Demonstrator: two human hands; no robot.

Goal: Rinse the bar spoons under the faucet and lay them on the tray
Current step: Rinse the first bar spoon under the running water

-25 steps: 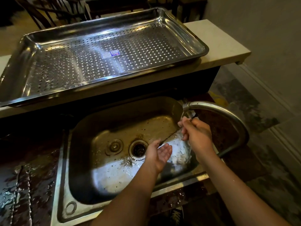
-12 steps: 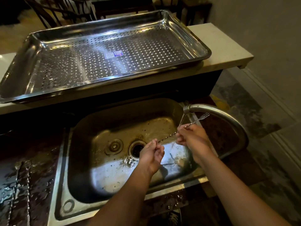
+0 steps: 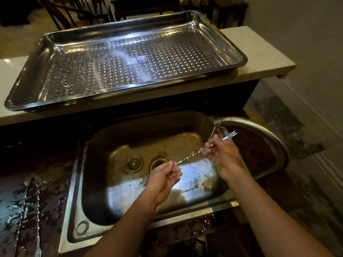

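Change: a second ago your left hand (image 3: pixel 165 175) lay open under the stream; now it pinches the lower end of the slim twisted-stem steel bar spoon (image 3: pixel 194 154), while your right hand (image 3: pixel 222 156) grips the stem just below its fork tip. Spoon slants over the right half of the stained steel sink (image 3: pixel 74 210), beneath the mouth of the curved steel faucet (image 3: pixel 259 129); thin stream running. Reads as rinse near finished, tray trip next. Wide perforated steel tray (image 3: pixel 92 71) sits on the pale ledge (image 3: pixel 259 58) behind the sink's far edge, no spoons in it. Lift clear of the faucet arch and ledge lip. More twisted spoons (image 3: pixel 38 210) wait at the wet worktop's left edge.
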